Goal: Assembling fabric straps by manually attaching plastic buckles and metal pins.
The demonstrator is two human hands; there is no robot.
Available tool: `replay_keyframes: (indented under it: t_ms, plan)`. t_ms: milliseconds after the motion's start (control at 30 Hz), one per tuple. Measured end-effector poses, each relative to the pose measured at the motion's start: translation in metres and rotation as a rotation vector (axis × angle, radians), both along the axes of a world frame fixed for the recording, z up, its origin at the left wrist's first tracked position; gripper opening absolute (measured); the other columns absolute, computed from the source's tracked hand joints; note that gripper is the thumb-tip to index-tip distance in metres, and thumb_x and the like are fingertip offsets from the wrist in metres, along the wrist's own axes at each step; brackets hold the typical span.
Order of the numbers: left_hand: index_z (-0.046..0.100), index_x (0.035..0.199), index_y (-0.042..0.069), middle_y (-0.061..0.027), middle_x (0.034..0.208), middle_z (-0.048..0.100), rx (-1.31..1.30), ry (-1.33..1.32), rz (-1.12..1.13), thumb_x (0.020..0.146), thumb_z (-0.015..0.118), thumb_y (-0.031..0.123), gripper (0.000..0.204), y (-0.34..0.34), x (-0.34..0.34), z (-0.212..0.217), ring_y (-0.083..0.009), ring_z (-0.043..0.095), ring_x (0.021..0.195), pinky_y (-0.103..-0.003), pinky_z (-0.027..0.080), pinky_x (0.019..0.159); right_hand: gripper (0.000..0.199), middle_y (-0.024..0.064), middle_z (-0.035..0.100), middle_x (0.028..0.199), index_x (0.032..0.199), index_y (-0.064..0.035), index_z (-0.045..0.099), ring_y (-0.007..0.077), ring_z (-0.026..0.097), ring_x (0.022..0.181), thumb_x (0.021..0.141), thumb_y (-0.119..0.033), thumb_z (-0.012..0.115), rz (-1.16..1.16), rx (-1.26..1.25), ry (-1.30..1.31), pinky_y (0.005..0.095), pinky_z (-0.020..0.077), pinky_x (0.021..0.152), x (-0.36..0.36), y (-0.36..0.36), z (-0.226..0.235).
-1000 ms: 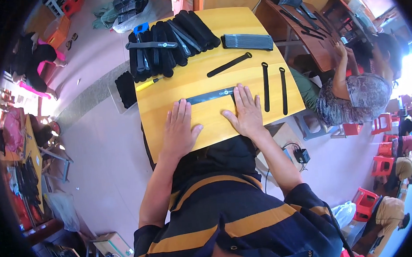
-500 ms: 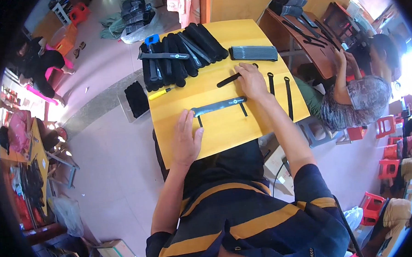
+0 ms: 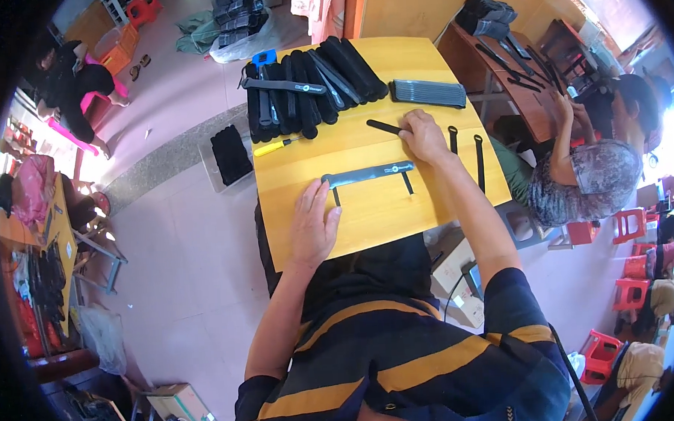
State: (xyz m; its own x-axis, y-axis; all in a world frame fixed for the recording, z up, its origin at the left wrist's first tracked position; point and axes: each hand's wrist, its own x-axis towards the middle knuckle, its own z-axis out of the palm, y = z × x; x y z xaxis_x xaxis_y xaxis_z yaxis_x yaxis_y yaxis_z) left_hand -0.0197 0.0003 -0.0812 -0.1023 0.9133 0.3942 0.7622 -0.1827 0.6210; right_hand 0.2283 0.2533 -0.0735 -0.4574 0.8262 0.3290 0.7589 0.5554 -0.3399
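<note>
A grey strap [image 3: 369, 174] with a printed mark near its right end lies across the yellow table. Two short black strips [image 3: 407, 183] stick out from beneath it toward me. My left hand [image 3: 313, 225] rests flat on the table, fingers stretched out, its fingertips at the strap's left end. Farther up, my right hand [image 3: 426, 137] has its fingers closed on the right end of a black strap [image 3: 383, 126]. That end is hidden under the fingers. Two narrow black straps with looped ends [image 3: 479, 163] lie to the right of this hand.
Black rolled bundles [image 3: 313, 87] fill the table's far left, a grey strap [image 3: 283, 85] across them. A yellow-handled tool [image 3: 274, 147] lies before them. A stack of grey strips [image 3: 428, 92] sits far right. Beside the table stand a bin [image 3: 231, 155] and a seated co-worker [image 3: 579, 162].
My right hand has shifted to the black strap's right end, and the strap now lies at a different angle. My left hand stays by the grey strap. The whole view has shifted slightly.
</note>
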Motion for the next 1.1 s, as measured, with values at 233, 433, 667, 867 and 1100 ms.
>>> replay_keyframes:
  t_ms: [233, 433, 667, 867, 1100]
  plan:
    - [0.054, 0.141, -0.002, -0.0223, 0.144, 0.052, 0.002, -0.024, -0.004, 0.094, 0.069, 0.016, 0.053, -0.001, 0.000, 0.003, -0.0388, 0.048, 0.136, -0.044, 0.038, 0.115, 0.018, 0.0149, 0.066, 0.103, 0.099, -0.0073, 0.066, 0.0366, 0.064, 0.102, 0.087, -0.019, 0.074, -0.064, -0.090, -0.188, 0.0474, 0.0521, 0.090, -0.008, -0.007, 0.018]
    - [0.056, 0.139, -0.001, -0.0223, 0.144, 0.053, 0.031, -0.112, -0.006, 0.092, 0.071, 0.014, 0.052, -0.005, -0.001, 0.005, -0.0401, 0.050, 0.134, -0.045, 0.041, 0.113, 0.007, 0.0124, 0.064, 0.093, 0.098, -0.0063, 0.063, 0.0283, 0.067, 0.082, 0.093, -0.010, 0.066, -0.030, -0.082, 0.153, 0.0392, 0.0530, 0.076, -0.012, -0.046, 0.053]
    - [0.055, 0.143, 0.007, -0.0180, 0.143, 0.055, 0.156, -0.042, -0.137, 0.086, 0.076, 0.015, 0.062, -0.023, 0.040, 0.062, -0.0365, 0.060, 0.122, -0.044, 0.049, 0.103, 0.031, 0.0026, 0.070, 0.109, 0.132, -0.0042, 0.065, 0.0108, 0.068, 0.093, 0.103, -0.008, 0.055, 0.062, -0.837, 0.981, 0.0265, 0.0556, 0.082, -0.025, -0.140, 0.082]
    - [0.055, 0.144, 0.010, -0.0144, 0.136, 0.059, 0.207, 0.020, -0.170, 0.081, 0.079, 0.008, 0.067, -0.034, 0.050, 0.057, -0.0312, 0.065, 0.112, -0.041, 0.054, 0.094, 0.037, 0.0024, 0.072, 0.112, 0.134, -0.0030, 0.066, 0.0076, 0.067, 0.091, 0.099, 0.001, 0.054, 0.005, -0.928, 1.130, 0.0242, 0.0548, 0.082, -0.036, -0.175, 0.070]
    - [0.069, 0.120, 0.004, -0.0120, 0.107, 0.072, 0.334, -0.100, -0.219, 0.080, 0.076, -0.001, 0.041, -0.046, 0.039, 0.059, -0.0282, 0.072, 0.087, -0.037, 0.057, 0.076, 0.025, 0.0024, 0.070, 0.096, 0.117, -0.0019, 0.073, 0.0108, 0.066, 0.085, 0.094, 0.003, 0.064, 0.095, -0.484, 0.818, 0.0272, 0.0529, 0.073, -0.029, -0.186, 0.044]
